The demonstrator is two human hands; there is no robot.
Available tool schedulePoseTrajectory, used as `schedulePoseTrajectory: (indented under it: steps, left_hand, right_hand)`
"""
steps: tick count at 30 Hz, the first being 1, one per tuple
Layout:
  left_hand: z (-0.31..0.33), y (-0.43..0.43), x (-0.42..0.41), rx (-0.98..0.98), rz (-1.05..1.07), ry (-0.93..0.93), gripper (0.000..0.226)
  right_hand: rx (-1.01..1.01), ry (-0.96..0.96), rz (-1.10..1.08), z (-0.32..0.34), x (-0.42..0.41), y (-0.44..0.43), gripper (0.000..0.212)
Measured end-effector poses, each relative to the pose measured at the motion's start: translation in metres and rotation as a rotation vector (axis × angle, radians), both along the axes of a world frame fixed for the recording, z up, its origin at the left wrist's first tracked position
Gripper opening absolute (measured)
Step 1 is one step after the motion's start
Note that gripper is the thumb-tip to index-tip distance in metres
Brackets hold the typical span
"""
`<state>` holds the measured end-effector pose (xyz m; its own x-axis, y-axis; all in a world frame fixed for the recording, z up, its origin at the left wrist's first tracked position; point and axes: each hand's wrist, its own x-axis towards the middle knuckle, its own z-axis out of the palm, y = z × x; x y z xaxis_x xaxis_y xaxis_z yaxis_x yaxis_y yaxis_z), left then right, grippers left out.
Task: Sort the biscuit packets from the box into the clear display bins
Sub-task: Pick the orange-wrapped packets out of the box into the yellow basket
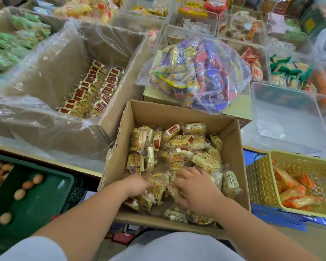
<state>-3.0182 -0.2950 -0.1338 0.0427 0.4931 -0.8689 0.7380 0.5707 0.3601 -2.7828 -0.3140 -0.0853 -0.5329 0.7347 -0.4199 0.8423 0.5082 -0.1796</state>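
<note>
The cardboard box (177, 113) sits open at the near edge of the worktop (252, 140), directly in front of the person, and holds a loose heap of biscuit packets (179, 147) in yellow wrappers, some with red labels. Both hands are inside the box at its near end. The right hand (197, 190) has its fingers curled down over a cluster of packets, with the thumb closing in from the near side. The left hand (137, 183) lies just beside it; its fingers are buried among the packets, so its grip cannot be determined. A clear display bin (290, 117) stands to the right of the box. A plastic-lined carton (51, 76) with rowed red-labelled packets stands to the left. A clear bag of mixed snacks (196, 72) lies beyond the box.
</note>
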Motion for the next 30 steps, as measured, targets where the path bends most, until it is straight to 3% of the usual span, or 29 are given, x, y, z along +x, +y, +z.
schedulePoseTrajectory:
  steps: [4,7,11,13,17,21,23,27,30]
  left_hand:
    - [-0.010,0.006,0.008,0.007,0.199,-0.016,0.066]
    - [-0.015,0.006,0.013,0.026,0.200,0.041,0.072]
    - [-0.017,0.008,0.010,0.027,0.247,0.018,0.081]
    - [-0.015,0.010,0.008,0.024,0.261,0.009,0.086]
    - [-0.014,0.009,0.004,0.035,0.299,-0.017,0.088]
    - [-0.012,0.007,0.003,0.021,0.226,-0.037,0.074]
    - [-0.009,0.005,0.004,0.036,0.189,-0.058,0.066]
    - [-0.001,-0.002,0.005,0.095,0.070,-0.077,0.036]
    - [0.005,-0.008,0.003,0.122,-0.013,-0.062,0.043]
  right_hand:
    - [-0.012,0.101,-0.043,0.008,0.013,-0.010,0.045]
    - [0.014,0.282,-0.149,0.018,0.022,-0.018,0.046]
    - [0.284,0.413,-0.423,0.030,0.042,-0.028,0.036]
    - [0.353,0.370,-0.553,0.034,0.051,-0.029,0.046]
    - [0.114,0.311,-0.771,0.037,0.057,-0.031,0.071]
    - [0.282,0.384,-0.472,0.042,0.040,-0.033,0.048]
    - [0.230,0.379,-0.260,0.043,0.022,-0.024,0.047]
    - [0.047,0.186,0.085,0.022,-0.028,0.009,0.053]
    - [-0.081,-0.133,0.159,0.000,-0.049,0.030,0.079]
